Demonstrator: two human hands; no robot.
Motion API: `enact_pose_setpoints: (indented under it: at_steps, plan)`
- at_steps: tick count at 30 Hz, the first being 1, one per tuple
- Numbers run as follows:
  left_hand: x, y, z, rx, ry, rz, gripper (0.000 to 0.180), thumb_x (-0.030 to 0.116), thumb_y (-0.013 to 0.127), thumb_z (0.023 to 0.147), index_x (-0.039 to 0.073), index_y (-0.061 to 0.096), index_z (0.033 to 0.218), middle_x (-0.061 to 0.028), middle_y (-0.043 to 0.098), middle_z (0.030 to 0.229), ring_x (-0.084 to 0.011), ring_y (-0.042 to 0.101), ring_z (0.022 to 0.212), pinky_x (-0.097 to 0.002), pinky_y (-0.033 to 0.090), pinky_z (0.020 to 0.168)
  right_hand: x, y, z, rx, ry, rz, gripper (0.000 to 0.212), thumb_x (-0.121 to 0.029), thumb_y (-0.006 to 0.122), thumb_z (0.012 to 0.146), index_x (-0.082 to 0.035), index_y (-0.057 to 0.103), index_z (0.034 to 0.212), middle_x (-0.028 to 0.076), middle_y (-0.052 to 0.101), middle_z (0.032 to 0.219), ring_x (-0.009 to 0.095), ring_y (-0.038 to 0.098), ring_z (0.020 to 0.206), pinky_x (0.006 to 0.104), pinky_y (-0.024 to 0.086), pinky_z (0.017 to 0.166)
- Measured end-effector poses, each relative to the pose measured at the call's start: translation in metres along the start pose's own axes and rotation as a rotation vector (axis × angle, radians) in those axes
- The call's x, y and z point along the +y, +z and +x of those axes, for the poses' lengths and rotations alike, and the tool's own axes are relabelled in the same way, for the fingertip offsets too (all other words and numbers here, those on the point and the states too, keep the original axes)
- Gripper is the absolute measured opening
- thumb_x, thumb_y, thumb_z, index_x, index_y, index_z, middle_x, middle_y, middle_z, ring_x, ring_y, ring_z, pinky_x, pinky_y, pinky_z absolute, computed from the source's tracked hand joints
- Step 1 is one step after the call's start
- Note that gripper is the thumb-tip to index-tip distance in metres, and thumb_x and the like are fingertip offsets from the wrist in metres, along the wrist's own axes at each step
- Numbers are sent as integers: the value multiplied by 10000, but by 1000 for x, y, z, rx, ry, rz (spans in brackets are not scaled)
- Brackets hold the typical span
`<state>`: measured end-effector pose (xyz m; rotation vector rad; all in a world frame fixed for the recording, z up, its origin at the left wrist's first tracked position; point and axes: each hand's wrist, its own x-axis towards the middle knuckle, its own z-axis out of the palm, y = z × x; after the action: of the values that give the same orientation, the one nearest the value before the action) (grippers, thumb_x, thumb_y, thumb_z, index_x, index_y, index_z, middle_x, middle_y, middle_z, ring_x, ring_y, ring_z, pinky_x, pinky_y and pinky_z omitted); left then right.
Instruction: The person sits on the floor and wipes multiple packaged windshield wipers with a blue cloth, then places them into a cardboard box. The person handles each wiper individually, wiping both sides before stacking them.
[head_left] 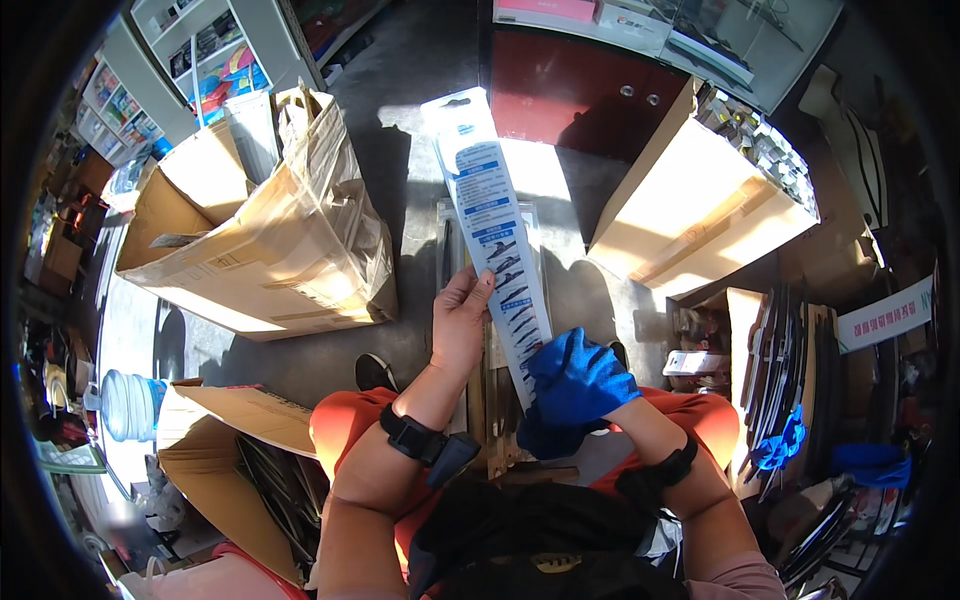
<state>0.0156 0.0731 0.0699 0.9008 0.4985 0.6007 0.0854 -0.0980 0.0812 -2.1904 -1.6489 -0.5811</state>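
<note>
A long, flat white package [490, 185] with blue print, pictures of small black parts and a hanging slot at its far end slants across the middle of the view. My bare left hand [462, 318] grips its left edge about halfway down, thumb on top. The near end is held by my right hand [582, 378], which wears a blue glove; the glove covers that end, so its fingertips are hard to make out. Below the package, partly hidden, a low narrow frame [443, 225] stands between my legs.
An open, tape-wrapped carton [270, 250] stands at the far left, and a tall carton [700, 205] filled with packages at the far right. Near left is another open carton [190, 430] with dark strips inside. Dark long pieces [780, 370] stand upright at the right.
</note>
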Motion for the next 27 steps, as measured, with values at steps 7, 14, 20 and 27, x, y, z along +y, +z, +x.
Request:
enact_pose_setpoints:
  at_steps: [7, 14, 20, 27]
  plan:
    - [-3, -1, -2, -26, 4, -15, 289, 200, 559, 965, -5, 584, 1167, -34, 650, 991, -101, 611, 857, -249, 511, 732, 14, 19, -12, -246, -3, 182, 117, -131, 614, 786, -121, 612, 902, 166, 538, 829, 328, 608, 600, 411, 503, 486]
    - [-3, -5, -2, -30, -5, 10, 290, 239, 569, 956, 27, 591, 1151, -44, 667, 1023, -130, 642, 906, -274, 518, 792, 21, 18, -7, -226, -71, 357, 110, -140, 563, 833, -87, 570, 929, 177, 519, 786, 305, 572, 542, 402, 464, 425]
    - [-6, -9, 0, -25, 6, 50, 283, 243, 568, 957, 24, 597, 1134, -40, 670, 1000, -128, 645, 884, -274, 517, 784, 15, 20, -6, -115, -118, 125, 139, -152, 533, 848, -35, 498, 915, 186, 492, 741, 259, 509, 478, 388, 404, 367]
    - [-2, 1, -3, -11, 5, -1, 299, 233, 571, 960, -3, 592, 1143, -20, 645, 941, -87, 593, 815, -235, 484, 707, 10, 40, -16, 65, 3, -12, 121, -236, 543, 871, -125, 510, 836, 94, 483, 689, 216, 446, 437, 363, 327, 335]
